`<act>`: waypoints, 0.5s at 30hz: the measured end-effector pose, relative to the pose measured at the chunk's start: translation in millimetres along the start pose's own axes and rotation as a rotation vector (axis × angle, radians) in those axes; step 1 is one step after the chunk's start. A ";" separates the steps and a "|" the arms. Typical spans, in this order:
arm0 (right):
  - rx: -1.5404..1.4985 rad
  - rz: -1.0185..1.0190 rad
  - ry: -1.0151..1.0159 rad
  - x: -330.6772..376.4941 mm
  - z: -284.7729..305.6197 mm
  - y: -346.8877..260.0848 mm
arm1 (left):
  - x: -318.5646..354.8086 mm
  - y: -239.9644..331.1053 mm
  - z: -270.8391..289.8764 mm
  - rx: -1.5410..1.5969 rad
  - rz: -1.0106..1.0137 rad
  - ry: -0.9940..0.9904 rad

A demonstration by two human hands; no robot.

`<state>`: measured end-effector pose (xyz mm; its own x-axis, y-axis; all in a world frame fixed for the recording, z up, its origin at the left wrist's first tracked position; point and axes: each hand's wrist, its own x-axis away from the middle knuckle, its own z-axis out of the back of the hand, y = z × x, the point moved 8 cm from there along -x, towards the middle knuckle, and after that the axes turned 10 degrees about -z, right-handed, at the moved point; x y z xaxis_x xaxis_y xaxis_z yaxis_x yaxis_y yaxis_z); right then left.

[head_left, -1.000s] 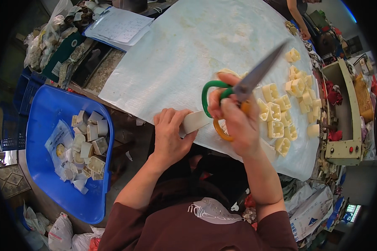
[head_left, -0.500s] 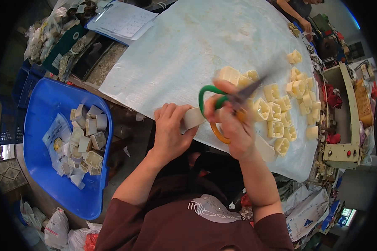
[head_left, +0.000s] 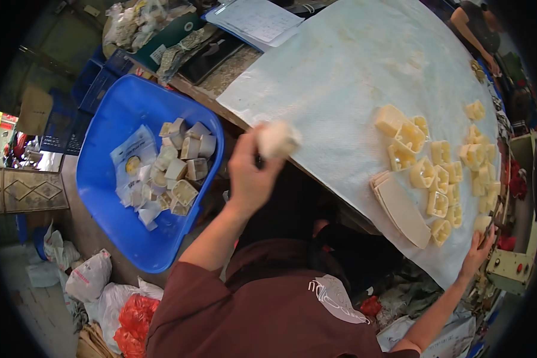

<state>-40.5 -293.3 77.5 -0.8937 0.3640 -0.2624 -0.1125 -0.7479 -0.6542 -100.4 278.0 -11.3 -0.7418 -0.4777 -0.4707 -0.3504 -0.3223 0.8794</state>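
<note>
My left hand (head_left: 250,176) is closed around a whitish block (head_left: 278,141), blurred by motion. It is off the table's near left edge, to the right of the blue tub. Far to the right, my right hand (head_left: 478,247) reaches to the table's right edge, its fingers closed at a cream hollow piece (head_left: 483,224). A dark narrow thing shows beside those fingers; I cannot make out whether it is the scissors. Several cream hollow pieces (head_left: 422,173) lie on the table's right half. Beside them rests a stack of flat, pale, curved strips (head_left: 400,209).
A blue tub (head_left: 92,143) on the left holds whitish blocks and a plastic bag. A clipboard with paper (head_left: 259,21) lies at the back left. A pale sheet (head_left: 340,77) covers the table. Plastic bags (head_left: 140,322) sit lower left. Another person (head_left: 474,36) is at the far right.
My left hand has lifted the block off the table edge toward the tub. My right hand has moved away to the far right; the green-and-orange-handled scissors no longer show clearly. The view has shifted left.
</note>
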 end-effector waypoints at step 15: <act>1.192 -0.479 0.160 -14.4 107.4 216.8 | 186.4 -196.2 353.7 -0.070 1.099 0.698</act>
<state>-98.7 -520.4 15.6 -0.6050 0.7314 -0.3147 -0.7942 -0.5262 0.3039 -372.1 541.3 -246.2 -0.1608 -0.8314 0.5319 0.2921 0.4747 0.8303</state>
